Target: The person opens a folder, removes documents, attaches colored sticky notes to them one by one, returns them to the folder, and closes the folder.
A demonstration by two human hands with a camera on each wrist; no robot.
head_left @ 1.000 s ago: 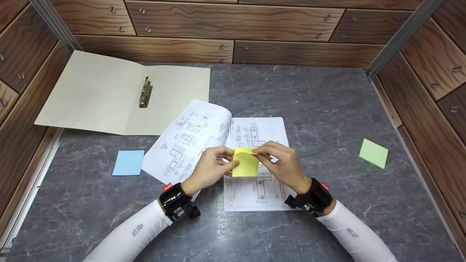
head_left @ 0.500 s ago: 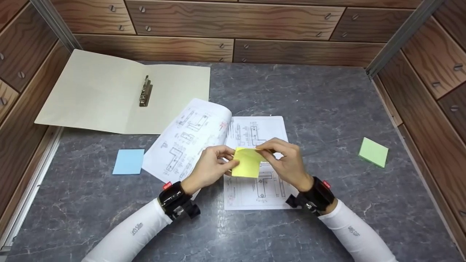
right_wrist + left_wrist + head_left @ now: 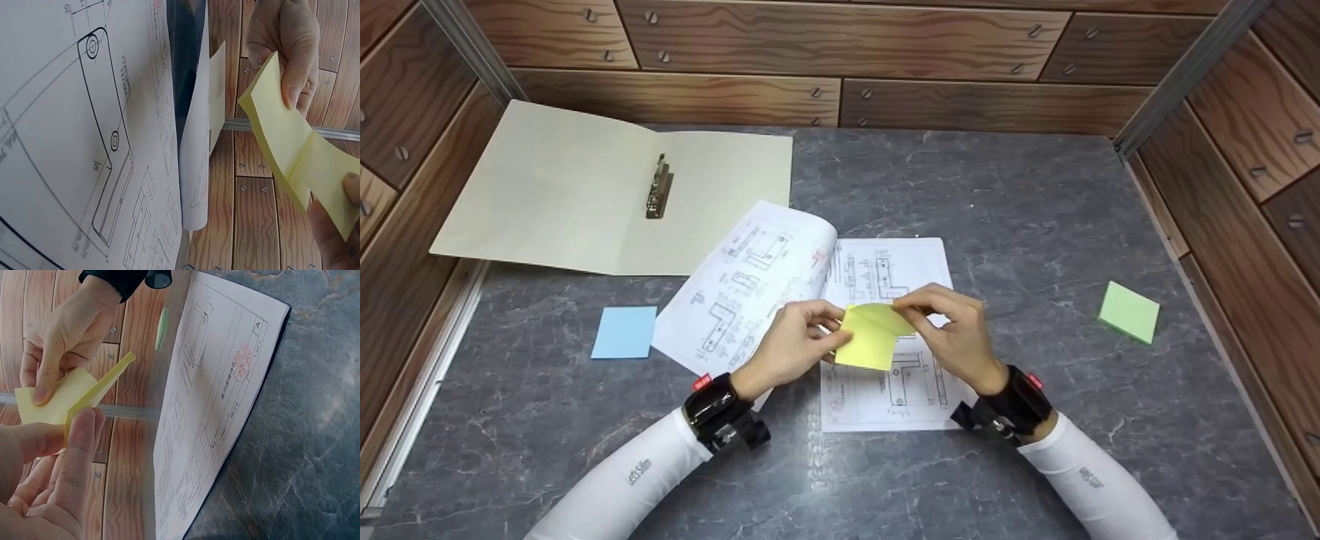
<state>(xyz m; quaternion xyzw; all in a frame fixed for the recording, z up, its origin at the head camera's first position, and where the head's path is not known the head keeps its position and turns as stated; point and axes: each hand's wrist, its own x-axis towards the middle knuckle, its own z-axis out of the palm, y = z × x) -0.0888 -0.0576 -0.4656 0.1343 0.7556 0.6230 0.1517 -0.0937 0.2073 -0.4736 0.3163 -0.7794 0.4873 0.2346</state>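
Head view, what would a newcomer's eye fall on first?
Probably the bright yellow pad, held over the printed drawings by the left hand, with the right hand pinching its lifted top sheet. Next, perhaps, the open cream folder at the back left. Then the green pad at the right.

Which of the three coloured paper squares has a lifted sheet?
The yellow square paper pad: the left hand grips it and the right hand pinches its raised sheet. The blue paper square and green paper pad lie flat.

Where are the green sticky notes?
In the head view, the green sticky notes lie on the grey table at the right, between the right hand and the wood-patterned wall.
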